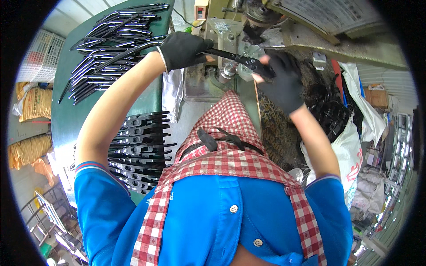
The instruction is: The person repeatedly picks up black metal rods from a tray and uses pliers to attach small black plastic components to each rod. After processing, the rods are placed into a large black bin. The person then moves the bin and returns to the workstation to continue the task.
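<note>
A long black wiper arm spans the space between my hands, in front of a machine. My left hand, in a black glove, is closed around its thin rod, which sticks out toward the left. At the thicker hinged end, my right hand grips with bare fingertips showing from its black glove. Just below the held piece is a shiny metal post of the machine. Beside my left forearm lies a pile of bent black rods; more black arm parts are stacked nearer me.
The piles rest on a green table at the left. A pile of black parts lies at the right, beside white sacks. A slanted metal panel overhangs the far right. A red-and-white switch box sits at the back.
</note>
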`<action>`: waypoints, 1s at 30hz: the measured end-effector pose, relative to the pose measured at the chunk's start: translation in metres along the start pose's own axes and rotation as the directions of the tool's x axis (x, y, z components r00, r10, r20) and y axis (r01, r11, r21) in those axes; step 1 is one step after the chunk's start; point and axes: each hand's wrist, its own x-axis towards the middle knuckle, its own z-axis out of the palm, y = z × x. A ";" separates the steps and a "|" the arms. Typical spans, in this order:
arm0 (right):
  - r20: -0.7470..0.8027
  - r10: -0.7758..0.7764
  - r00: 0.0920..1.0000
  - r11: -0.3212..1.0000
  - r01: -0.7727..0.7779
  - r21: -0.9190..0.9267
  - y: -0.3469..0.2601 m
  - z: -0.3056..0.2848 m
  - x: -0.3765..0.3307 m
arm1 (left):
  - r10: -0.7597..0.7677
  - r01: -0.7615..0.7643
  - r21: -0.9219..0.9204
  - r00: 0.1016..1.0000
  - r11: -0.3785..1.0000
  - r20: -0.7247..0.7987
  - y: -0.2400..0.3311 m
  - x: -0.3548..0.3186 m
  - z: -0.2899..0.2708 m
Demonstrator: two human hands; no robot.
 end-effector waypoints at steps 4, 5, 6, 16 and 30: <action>0.147 -0.019 0.989 0.928 -0.037 0.371 -0.020 0.004 -0.034 | -0.041 0.042 -0.056 0.999 0.998 0.009 -0.001 -0.006 0.000; 0.255 -0.036 0.966 0.893 -0.083 0.441 -0.017 0.014 -0.044 | -0.044 0.045 -0.085 0.999 0.995 0.013 -0.001 -0.006 0.000; 0.317 0.030 0.948 0.863 -0.184 0.471 -0.008 0.026 -0.052 | -0.082 0.089 -0.079 0.993 0.993 0.088 0.004 -0.004 -0.009; 0.450 0.502 0.739 0.849 -0.521 -0.090 0.072 0.127 -0.031 | -0.051 0.019 -0.168 0.980 0.986 -0.191 0.015 -0.007 -0.007; 0.499 0.464 0.732 0.884 -0.349 -0.310 0.119 0.186 -0.036 | -0.497 0.514 -0.212 0.858 0.831 0.133 0.027 -0.260 -0.012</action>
